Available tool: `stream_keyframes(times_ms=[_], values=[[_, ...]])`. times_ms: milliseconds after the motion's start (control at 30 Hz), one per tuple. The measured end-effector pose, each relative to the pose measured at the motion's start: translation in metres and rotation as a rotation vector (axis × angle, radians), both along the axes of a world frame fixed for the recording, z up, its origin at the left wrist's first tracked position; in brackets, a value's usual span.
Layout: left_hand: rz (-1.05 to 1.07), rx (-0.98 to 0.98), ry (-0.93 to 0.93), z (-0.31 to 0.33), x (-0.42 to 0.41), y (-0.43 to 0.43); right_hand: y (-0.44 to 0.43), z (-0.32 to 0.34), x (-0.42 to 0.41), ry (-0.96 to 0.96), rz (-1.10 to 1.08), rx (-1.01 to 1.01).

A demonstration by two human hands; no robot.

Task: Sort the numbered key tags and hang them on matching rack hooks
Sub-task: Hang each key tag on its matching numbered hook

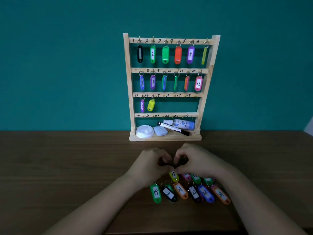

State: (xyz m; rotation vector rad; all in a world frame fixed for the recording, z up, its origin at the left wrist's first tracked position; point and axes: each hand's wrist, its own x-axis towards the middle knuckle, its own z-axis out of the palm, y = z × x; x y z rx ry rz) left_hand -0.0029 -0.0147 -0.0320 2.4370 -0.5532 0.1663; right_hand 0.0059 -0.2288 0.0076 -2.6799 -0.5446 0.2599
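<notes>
1. The left hand [149,165] and right hand [194,161] meet at lower centre. Their fingers are curled tight and seem to pinch the top end of the yellow tag [174,175] marked 15.
2. The tag's long axis runs roughly up-down, and its body shows below the fingertips.
3. Hook 15 [164,96] is bare on the rack [127,82], up the frame and slightly left, so it is nearer the left hand.

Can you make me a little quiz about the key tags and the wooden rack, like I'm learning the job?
1. True or false: tags hang from the bottom rail of the rack.
2. Which number is on the yellow tag that the left hand and right hand pinch? A: 15. B: 19. C: 24.
3. Fill in: the third rail carries ___ tags.
Key: 1 false; 2 A; 3 two.
</notes>
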Motion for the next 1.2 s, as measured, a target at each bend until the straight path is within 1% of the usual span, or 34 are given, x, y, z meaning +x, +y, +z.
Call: stream_keyframes(times_ms=[200, 267, 367, 567, 633, 733, 900, 1000, 1200], values=[[0.044, -0.001, -0.024, -0.004, -0.002, 0.000, 0.003, -0.004, 0.000, 0.008, -0.006, -0.002], [0.066, -0.002, -0.024, -0.005, -0.002, 0.001, 0.005, -0.004, -0.001, -0.018, -0.002, -0.013], [0.080, -0.003, -0.008, -0.004, -0.001, 0.003, 0.008, -0.002, -0.003, -0.056, 0.005, -0.037], [0.082, -0.016, 0.042, -0.002, 0.001, 0.004, 0.012, -0.002, -0.004, -0.045, 0.007, -0.034], [0.092, -0.028, 0.033, -0.003, 0.001, 0.004, 0.013, -0.004, -0.004, -0.042, 0.010, -0.033], [0.099, -0.053, 0.013, -0.004, 0.002, 0.003, 0.017, -0.006, -0.003, -0.068, 0.020, -0.029], [0.119, -0.104, 0.031, -0.006, 0.005, 0.005, 0.023, -0.012, -0.001, -0.111, 0.001, -0.005], [0.131, -0.131, 0.044, -0.007, 0.006, 0.007, 0.028, -0.015, -0.001, -0.103, -0.025, 0.013], [0.136, -0.126, 0.045, 0.000, 0.005, 0.010, 0.028, -0.011, -0.003, -0.096, -0.037, 0.035]])
